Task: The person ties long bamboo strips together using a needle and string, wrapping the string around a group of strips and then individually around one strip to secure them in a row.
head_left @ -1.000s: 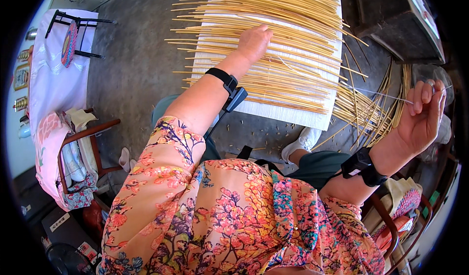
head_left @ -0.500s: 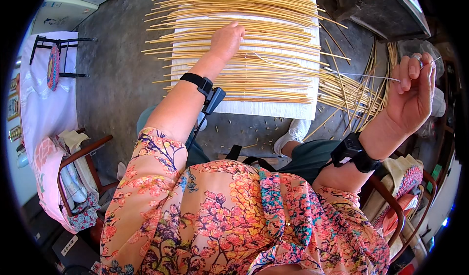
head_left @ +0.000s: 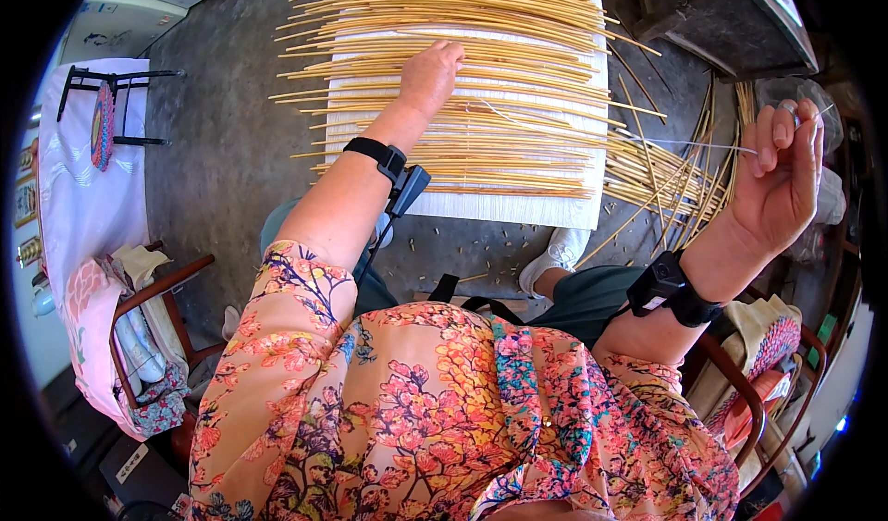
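Note:
Rows of long yellow sticks (head_left: 518,7) lie crosswise on a pale white board (head_left: 555,206). My left hand (head_left: 428,80) rests among the middle rows, fingers curled down onto them; whatever is between the fingertips is hidden. Out to the right, my right hand (head_left: 775,169) is raised with bent fingers closed on a thin white string (head_left: 694,144), which stretches back toward the sticks; a fine tip pokes out above the fingers. Another white thread (head_left: 486,106) crosses the lower rows.
Loose sticks (head_left: 661,192) are piled right of the board on the concrete floor (head_left: 213,151). A dark wooden cabinet (head_left: 712,21) is at upper right, cloth-laden chairs (head_left: 166,290) are on both sides, and a black stool frame (head_left: 139,142) rests on white cloth at left.
Since a second ago the whole view has shifted, so the board and my hands appear farther left, my right hand also higher. Both hands keep their closed shapes; almost nothing differs from half a second ago.

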### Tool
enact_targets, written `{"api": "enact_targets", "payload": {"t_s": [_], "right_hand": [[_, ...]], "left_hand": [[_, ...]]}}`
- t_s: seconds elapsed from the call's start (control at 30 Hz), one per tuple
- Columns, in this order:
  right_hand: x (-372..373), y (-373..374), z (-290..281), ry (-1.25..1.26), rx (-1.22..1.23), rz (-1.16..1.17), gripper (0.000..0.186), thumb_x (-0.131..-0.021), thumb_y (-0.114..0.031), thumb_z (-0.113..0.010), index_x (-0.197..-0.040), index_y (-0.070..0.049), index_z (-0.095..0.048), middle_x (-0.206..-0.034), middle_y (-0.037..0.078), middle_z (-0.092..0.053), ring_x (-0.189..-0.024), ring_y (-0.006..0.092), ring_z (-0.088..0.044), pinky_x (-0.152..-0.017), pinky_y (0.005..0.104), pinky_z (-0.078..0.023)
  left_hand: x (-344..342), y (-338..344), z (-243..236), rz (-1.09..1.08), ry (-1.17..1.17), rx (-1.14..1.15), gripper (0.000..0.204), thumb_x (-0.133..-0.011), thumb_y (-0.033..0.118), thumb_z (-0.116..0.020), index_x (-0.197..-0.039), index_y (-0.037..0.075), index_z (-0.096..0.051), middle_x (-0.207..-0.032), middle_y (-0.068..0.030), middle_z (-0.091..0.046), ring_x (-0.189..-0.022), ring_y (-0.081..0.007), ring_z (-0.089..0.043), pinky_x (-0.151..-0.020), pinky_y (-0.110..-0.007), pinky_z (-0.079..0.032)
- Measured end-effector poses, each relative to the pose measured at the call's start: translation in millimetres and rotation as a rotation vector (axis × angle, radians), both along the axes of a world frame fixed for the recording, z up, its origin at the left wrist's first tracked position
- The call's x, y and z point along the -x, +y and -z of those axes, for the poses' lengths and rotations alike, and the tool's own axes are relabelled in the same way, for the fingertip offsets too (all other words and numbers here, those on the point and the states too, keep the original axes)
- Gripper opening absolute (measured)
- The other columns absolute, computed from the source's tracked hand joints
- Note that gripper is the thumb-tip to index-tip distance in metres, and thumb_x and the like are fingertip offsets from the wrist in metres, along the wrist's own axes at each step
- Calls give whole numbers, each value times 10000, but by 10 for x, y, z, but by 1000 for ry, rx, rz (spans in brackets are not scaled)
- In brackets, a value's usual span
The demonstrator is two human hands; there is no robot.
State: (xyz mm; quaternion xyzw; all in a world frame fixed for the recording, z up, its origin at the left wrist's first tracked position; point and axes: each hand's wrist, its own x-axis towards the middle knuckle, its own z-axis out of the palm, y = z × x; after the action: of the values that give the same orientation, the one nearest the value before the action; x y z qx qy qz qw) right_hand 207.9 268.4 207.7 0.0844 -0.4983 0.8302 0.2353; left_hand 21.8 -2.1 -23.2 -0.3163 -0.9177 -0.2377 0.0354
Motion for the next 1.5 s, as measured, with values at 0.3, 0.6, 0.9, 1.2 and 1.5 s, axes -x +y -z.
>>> {"api": "enact_targets", "payload": {"t_s": [0.3,0.6,0.9,1.2,1.5], "right_hand": [[38,-14,20,-19,21,15,212,-941,-110,-423,-1078,25,-511,-761,96,-504,-587,121,-417,-515,209,-347],[-20,132,75,-70,57,20,202,-937,-98,-436,-1080,31,-498,-770,80,-474,-608,117,-395,-529,212,-336],[-5,117,80,-70,20,29,209,-940,-107,-437,-1083,33,-495,-760,79,-480,-605,110,-400,-510,205,-341],[-7,87,70,-78,32,31,214,-943,-112,-430,-1084,33,-501,-762,84,-488,-602,117,-408,-516,210,-348],[28,-28,24,-29,-12,26,203,-945,-113,-423,-1053,30,-518,-763,103,-518,-590,127,-447,-512,217,-354]], "left_hand": [[86,14,87,-1,-35,-37,47,-794,122,-598,-839,107,-599,-832,-71,-605,-770,-294,-599,-631,-407,-466],[113,26,33,22,96,94,40,-762,51,-543,-761,90,-553,-765,-91,-568,-739,-295,-591,-609,-412,-465],[109,36,-58,78,136,133,85,-727,-5,-555,-735,71,-516,-754,-86,-528,-771,-282,-554,-621,-389,-466],[62,49,-86,132,175,253,94,-776,35,-526,-839,51,-594,-893,-75,-577,-908,-227,-555,-764,-372,-493],[177,11,-62,254,111,218,70,-714,-33,-536,-773,1,-552,-853,-144,-563,-868,-302,-550,-765,-404,-473]]}}
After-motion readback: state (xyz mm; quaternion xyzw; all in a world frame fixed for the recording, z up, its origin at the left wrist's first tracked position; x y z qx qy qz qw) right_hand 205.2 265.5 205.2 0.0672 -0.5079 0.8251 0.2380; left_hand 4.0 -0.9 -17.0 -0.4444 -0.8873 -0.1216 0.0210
